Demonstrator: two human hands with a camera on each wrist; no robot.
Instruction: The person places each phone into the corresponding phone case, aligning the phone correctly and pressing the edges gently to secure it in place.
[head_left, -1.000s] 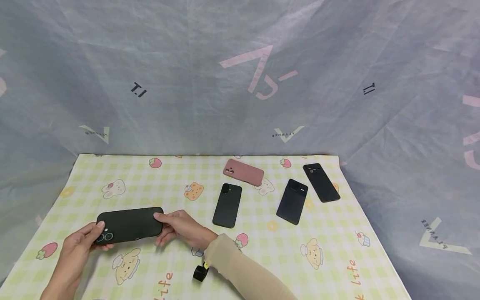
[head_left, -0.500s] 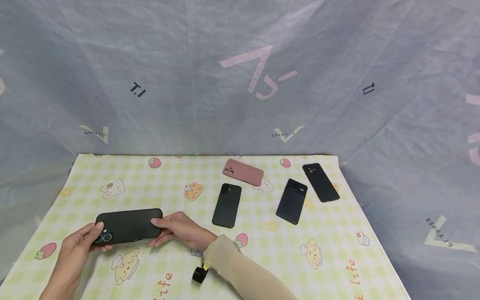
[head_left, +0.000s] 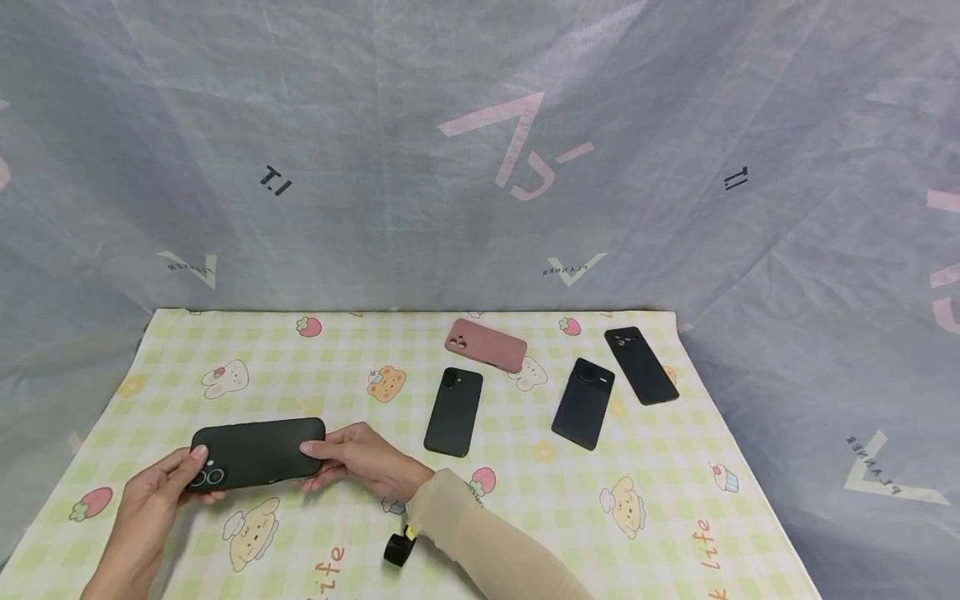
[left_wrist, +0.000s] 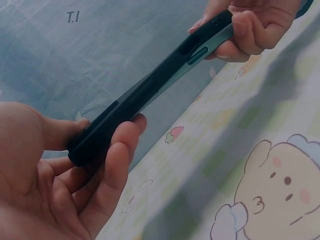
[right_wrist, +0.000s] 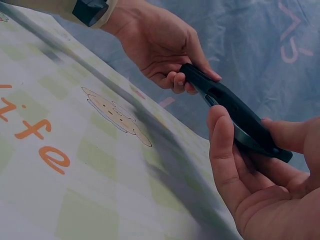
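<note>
A black phone case (head_left: 258, 450) is held up sideways over the cloth, its back and camera rings facing the head view. My left hand (head_left: 153, 492) grips the camera end, thumb on the back and fingers beneath. My right hand (head_left: 367, 458) pinches the opposite end, thumb on the back. Seen edge-on in the left wrist view, a phone (left_wrist: 215, 42) shows its lighter side below the case wall, sticking out toward the right hand's end. The right wrist view also shows the phone edge (right_wrist: 245, 137) below the case near my right fingers.
On the checked tablecloth (head_left: 330, 375) lie a dark phone (head_left: 454, 412), a pink phone case (head_left: 487, 346), a dark blue phone (head_left: 583, 404) and a black phone case (head_left: 642, 365). A grey curtain (head_left: 375, 167) hangs behind. My right sleeve carries a small black wrist device (head_left: 399, 548).
My right thumb has slid slightly left and down on the back of the case, and the right fingers have shifted with it. The case tilted slightly; the left hand barely moved.
</note>
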